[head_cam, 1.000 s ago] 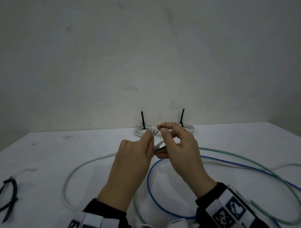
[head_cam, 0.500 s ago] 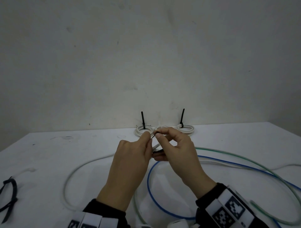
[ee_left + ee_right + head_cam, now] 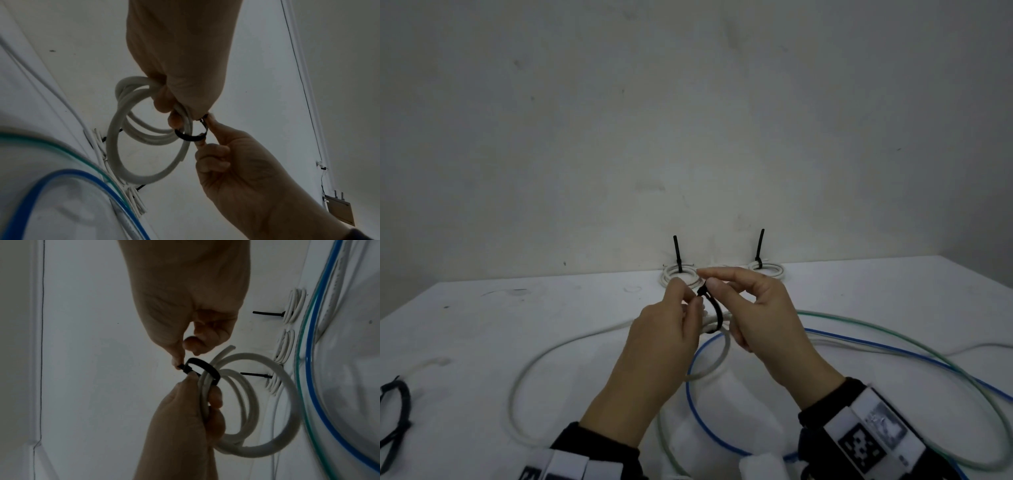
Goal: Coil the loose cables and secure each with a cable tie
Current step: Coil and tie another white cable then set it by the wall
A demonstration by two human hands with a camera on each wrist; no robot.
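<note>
My left hand (image 3: 690, 296) grips a small white cable coil (image 3: 717, 356) above the table, and its thumb and forefinger also pinch the tail of a black cable tie (image 3: 715, 308). The tie forms a loose loop round the coil's strands. My right hand (image 3: 707, 279) pinches the tie's head between thumb and forefinger. In the left wrist view the tie (image 3: 188, 138) circles the coil (image 3: 115, 146) just below my left fingers. In the right wrist view the coil (image 3: 287, 402) hangs to the right of the tie (image 3: 207, 368).
Two tied white coils (image 3: 679, 274) (image 3: 765, 269) lie at the back by the wall, their tie tails standing upright. A blue cable (image 3: 690, 394), a green cable (image 3: 893, 329) and a loose white cable (image 3: 544, 353) sprawl over the white table. Spare black ties (image 3: 397, 411) lie at the left edge.
The tie showed only as a thin strand between my fingertips; now it shows as a closed loop round the coil. My right hand has drawn slightly right of the left.
</note>
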